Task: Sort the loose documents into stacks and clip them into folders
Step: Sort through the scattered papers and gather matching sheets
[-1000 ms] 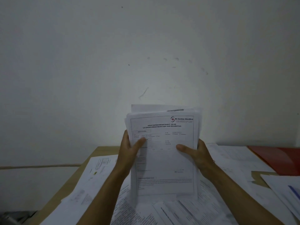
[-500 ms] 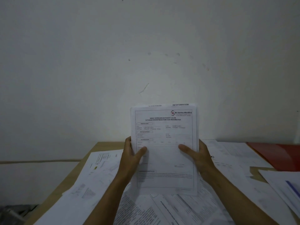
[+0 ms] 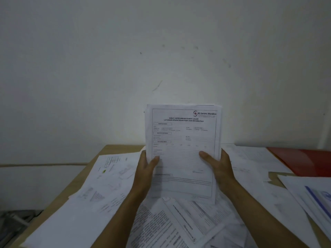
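A stack of white printed forms stands upright above the table, its top sheet facing me with a red logo in the upper right corner. My left hand grips the stack's left edge, thumb across the front. My right hand grips the right edge the same way. The sheets' edges look nearly flush. Many loose documents lie spread over the wooden table below. A red folder lies flat at the far right.
A plain white wall rises right behind the table. The table's left edge runs diagonally, with dark clutter on the floor beyond it. A sheet with blue print lies at the right edge.
The stack has been squared up: a back sheet that stuck out above the front form a second ago is now level with it. Both hands keep their grip.
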